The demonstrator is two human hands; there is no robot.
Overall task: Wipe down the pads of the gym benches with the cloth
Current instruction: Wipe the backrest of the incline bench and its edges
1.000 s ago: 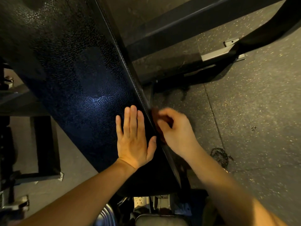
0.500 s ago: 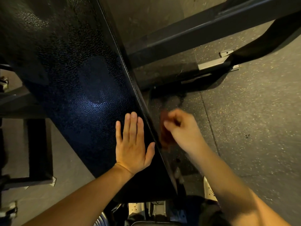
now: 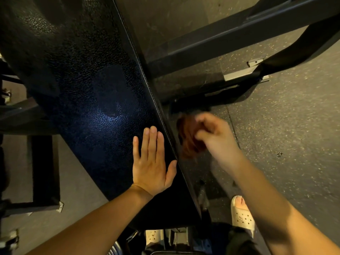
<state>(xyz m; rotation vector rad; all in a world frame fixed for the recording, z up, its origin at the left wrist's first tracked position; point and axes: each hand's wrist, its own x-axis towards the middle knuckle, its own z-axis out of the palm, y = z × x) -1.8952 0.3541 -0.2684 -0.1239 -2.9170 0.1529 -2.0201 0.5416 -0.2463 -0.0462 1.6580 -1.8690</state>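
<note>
A long black textured bench pad (image 3: 88, 85) runs from the upper left down to the bottom centre. My left hand (image 3: 151, 162) lies flat on the pad's top, fingers straight and together, close to its right edge. My right hand (image 3: 215, 137) is blurred and grips a bunched reddish-brown cloth (image 3: 188, 138). The cloth sits against the pad's dark right side face, just below the stitched edge. Part of the cloth is hidden behind my fingers.
Black steel frame bars (image 3: 230, 34) cross the upper right, with a metal foot plate (image 3: 244, 74) on the speckled rubber floor (image 3: 285, 135). My foot in a pale clog (image 3: 241, 212) stands by the bench's near end. Another frame foot (image 3: 44, 172) lies at the left.
My right hand with the cloth has slid down the pad's side face and a little away from the edge. The left hand stays flat in place. The view has tilted slightly.
</note>
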